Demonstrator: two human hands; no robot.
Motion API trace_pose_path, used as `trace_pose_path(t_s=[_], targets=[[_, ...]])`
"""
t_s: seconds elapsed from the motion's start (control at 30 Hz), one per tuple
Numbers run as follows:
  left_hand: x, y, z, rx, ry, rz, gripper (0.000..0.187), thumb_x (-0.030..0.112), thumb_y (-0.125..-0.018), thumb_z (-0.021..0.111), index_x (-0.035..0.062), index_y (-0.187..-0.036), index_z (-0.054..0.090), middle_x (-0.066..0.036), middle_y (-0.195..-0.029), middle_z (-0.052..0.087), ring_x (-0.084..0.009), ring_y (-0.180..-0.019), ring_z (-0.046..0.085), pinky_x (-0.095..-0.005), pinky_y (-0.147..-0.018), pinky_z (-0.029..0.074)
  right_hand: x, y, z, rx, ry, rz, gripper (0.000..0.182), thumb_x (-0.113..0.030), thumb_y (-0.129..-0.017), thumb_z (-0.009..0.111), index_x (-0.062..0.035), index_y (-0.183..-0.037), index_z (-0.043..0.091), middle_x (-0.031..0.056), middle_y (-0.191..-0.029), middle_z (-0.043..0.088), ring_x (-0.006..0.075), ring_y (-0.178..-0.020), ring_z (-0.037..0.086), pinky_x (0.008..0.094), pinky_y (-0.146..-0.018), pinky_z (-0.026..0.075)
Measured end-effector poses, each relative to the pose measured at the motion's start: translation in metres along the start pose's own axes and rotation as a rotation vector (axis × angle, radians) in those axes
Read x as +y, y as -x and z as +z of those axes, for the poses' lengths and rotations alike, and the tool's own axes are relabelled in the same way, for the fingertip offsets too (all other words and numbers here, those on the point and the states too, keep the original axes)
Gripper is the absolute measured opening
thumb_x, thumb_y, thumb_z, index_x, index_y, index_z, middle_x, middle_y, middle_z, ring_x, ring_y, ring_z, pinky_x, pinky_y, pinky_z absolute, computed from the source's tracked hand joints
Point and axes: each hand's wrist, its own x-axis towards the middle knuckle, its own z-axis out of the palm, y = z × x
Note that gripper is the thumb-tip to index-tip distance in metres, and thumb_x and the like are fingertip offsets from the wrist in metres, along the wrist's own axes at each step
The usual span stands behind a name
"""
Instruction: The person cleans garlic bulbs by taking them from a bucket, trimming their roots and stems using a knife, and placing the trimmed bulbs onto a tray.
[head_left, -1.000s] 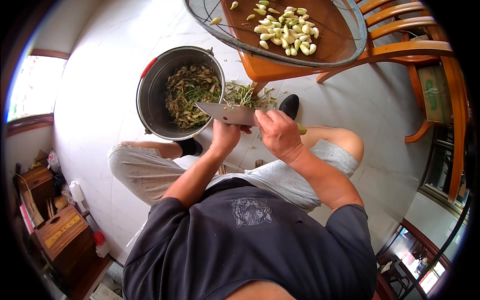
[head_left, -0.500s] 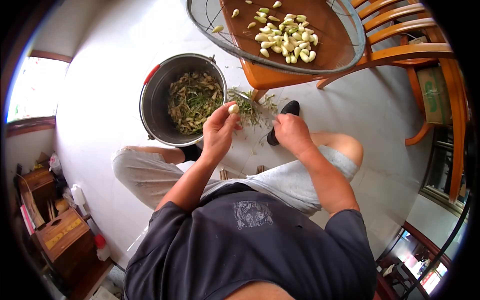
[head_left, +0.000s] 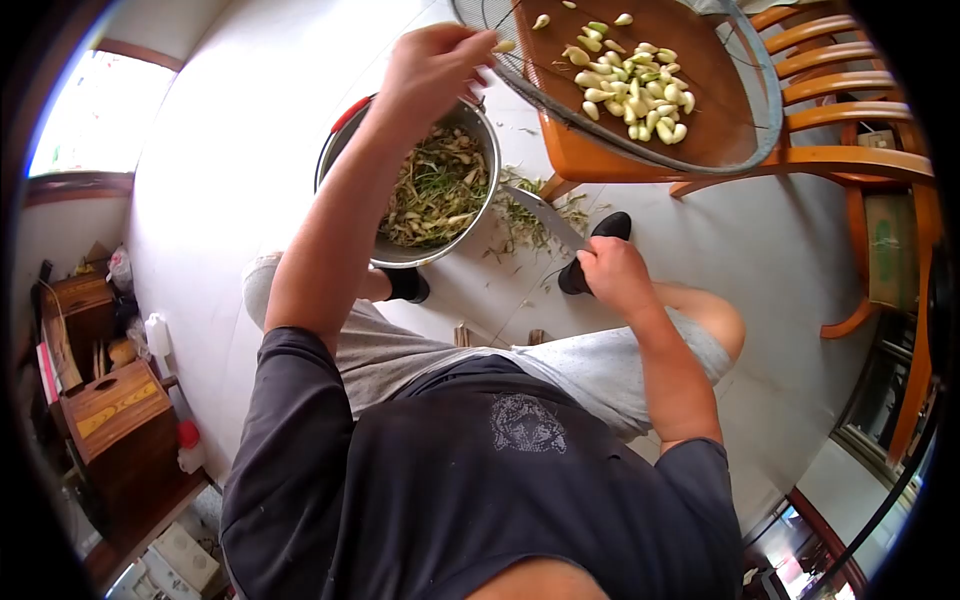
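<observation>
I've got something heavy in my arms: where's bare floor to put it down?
Bare floor lies between the metal pail and the wooden cabinet, and between the right knee and the chair. It's crowded between pail and right shoe, with green trimmings and the knife.

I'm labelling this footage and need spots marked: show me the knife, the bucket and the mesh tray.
Knife (head_left: 549, 216): head view, on the middle of the blade.
Bucket (head_left: 495, 175): head view, on the rim's right side.
Mesh tray (head_left: 775, 100): head view, on the grey rim's right side.

Home: wooden chair (head_left: 840, 158), tiled floor (head_left: 235, 180)
</observation>
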Motion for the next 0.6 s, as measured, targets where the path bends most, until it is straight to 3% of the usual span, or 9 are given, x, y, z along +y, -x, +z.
trace_pose_path(t_s=[0.1,0.17,0.23,0.3,0.33,0.37,0.5,0.6], targets=[[-0.101,-0.004,-0.05,-0.004,-0.076,-0.292,0.024,0.021,-0.086,0.062,-0.003,-0.089,0.065,-0.008,-0.073,0.064,-0.0135,-0.06,0.06,-0.0252,-0.055,0.05,-0.001,-0.001,-0.001,-0.009,-0.007,0.032,0.02,-0.019,-0.082,0.056,0.0001,-0.077,0.059,0.0233,-0.079,0.061,0.0413,-0.08,0.059,0.0479,-0.071,0.046],[-0.154,0.015,-0.059,0.057,-0.149,-0.423,0.021,0.017,-0.084,0.059,-0.0024,-0.077,0.063,-0.006,-0.056,0.056,-0.0107,-0.052,0.056,-0.0244,-0.051,0.047,-0.002,-0.001,0.0,-0.019,0.008,0.027,0.02,-0.019,-0.082,0.056,-0.0001,-0.078,0.06,0.0231,-0.079,0.061,0.041,-0.08,0.059,0.0479,-0.071,0.046],[-0.222,0.029,-0.066,0.071,-0.202,-0.535,0.018,0.016,-0.081,0.06,-0.0012,-0.082,0.065,-0.01,-0.062,0.062,-0.0167,-0.058,0.061,-0.0294,-0.058,0.049,-0.003,-0.002,0.002,-0.029,0.011,0.024,0.019,-0.019,-0.083,0.056,-0.0005,-0.078,0.061,0.0229,-0.078,0.061,0.0407,-0.079,0.059,0.0477,-0.071,0.046],[-0.283,0.039,-0.067,0.186,-0.496,-0.394,0.019,0.015,-0.078,0.06,0.0023,-0.089,0.068,-0.014,-0.073,0.067,-0.0245,-0.069,0.065,-0.0345,-0.068,0.051,-0.003,-0.004,0.003,-0.052,0.023,0.019,0.019,-0.019,-0.083,0.057,-0.0008,-0.078,0.061,0.0226,-0.077,0.061,0.0404,-0.079,0.059,0.0478,-0.07,0.047],[-0.292,0.041,-0.067,0.174,-0.56,-0.361,0.021,0.014,-0.077,0.06,0.0064,-0.094,0.069,-0.015,-0.084,0.068,-0.0303,-0.082,0.065,-0.0371,-0.075,0.05,-0.003,-0.005,0.004,-0.039,0.019,0.009,0.018,-0.019,-0.082,0.057,-0.0012,-0.079,0.062,0.0219,-0.076,0.061,0.04,-0.076,0.059,0.0463,-0.068,0.046],[-0.312,0.041,-0.065,0.2,-0.561,-0.303,0.019,0.015,-0.078,0.061,0.0061,-0.093,0.069,-0.014,-0.084,0.067,-0.0316,-0.082,0.064,-0.0373,-0.075,0.05,-0.003,-0.006,0.005,-0.029,0.016,0.0,0.018,-0.018,-0.082,0.057,-0.0015,-0.08,0.062,0.0213,-0.075,0.061,0.0396,-0.074,0.059,0.0448,-0.066,0.046],[-0.274,0.033,-0.047,0.077,-0.714,-0.227,0.017,0.013,-0.079,0.061,0.0098,-0.093,0.069,-0.014,-0.096,0.06,-0.0335,-0.092,0.059,-0.0406,-0.08,0.048,-0.004,-0.012,0.01,-0.054,0.028,0.01,0.017,-0.018,-0.082,0.057,-0.0019,-0.083,0.063,0.0207,-0.074,0.061,0.0392,-0.073,0.059,0.0432,-0.064,0.046],[-0.286,0.028,-0.044,-0.053,-0.836,-0.16,0.017,0.012,-0.079,0.061,0.0116,-0.093,0.07,-0.015,-0.099,0.056,-0.0345,-0.096,0.057,-0.0425,-0.081,0.047,-0.011,-0.015,0.008,-0.086,0.042,-0.018,0.018,-0.019,-0.083,0.057,-0.0014,-0.084,0.063,0.0213,-0.077,0.062,0.0397,-0.076,0.06,0.0474,-0.069,0.048]])
